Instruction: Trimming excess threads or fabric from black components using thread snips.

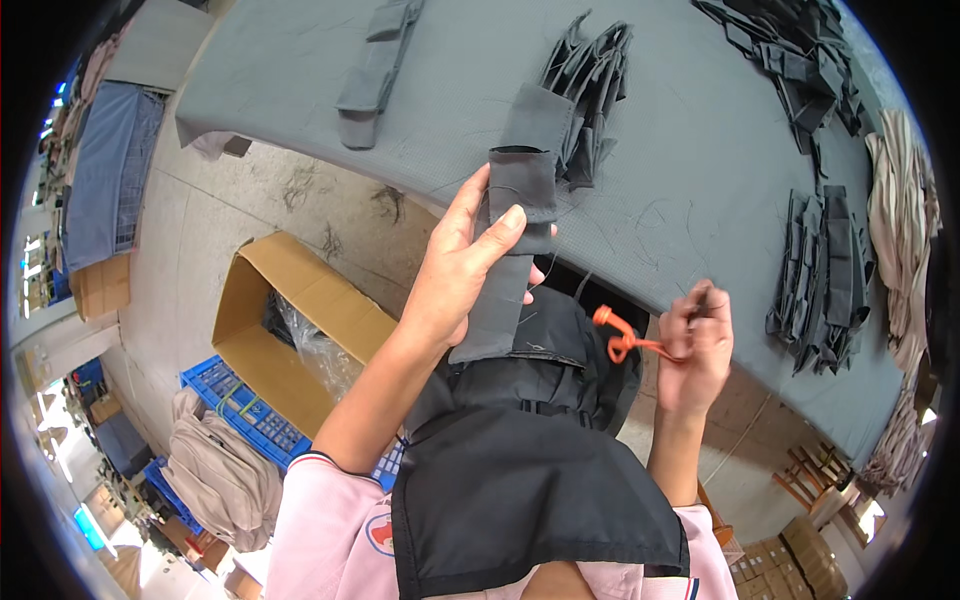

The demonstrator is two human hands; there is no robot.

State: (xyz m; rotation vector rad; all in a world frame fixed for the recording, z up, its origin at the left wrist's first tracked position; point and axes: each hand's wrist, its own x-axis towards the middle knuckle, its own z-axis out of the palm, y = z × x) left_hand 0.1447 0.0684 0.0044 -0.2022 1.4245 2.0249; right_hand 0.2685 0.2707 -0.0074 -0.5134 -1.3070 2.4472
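My left hand [469, 259] grips a dark grey strip of sewn fabric [521, 184] with folded, stitched layers. The thumb presses on its face, and a loose thread curls over it. The strip's lower end hangs over my lap, and its upper end reaches the table's near edge. Off to the right, my raised right hand [696, 345] is closed around a small dark tool [700, 309], too blurred to name. A knotted orange cord [626, 341] hangs from this hand. Just beyond the held strip, a bundle of similar strips [592, 97] lies on the table.
The grey-covered table [450, 97] carries another folded strip [375, 75], a stack of strips [821, 277], a dark fabric heap [810, 67] and thread scraps. An open cardboard box [315, 277] and blue crate [247, 409] stand at my left. A black apron [540, 487] covers my front.
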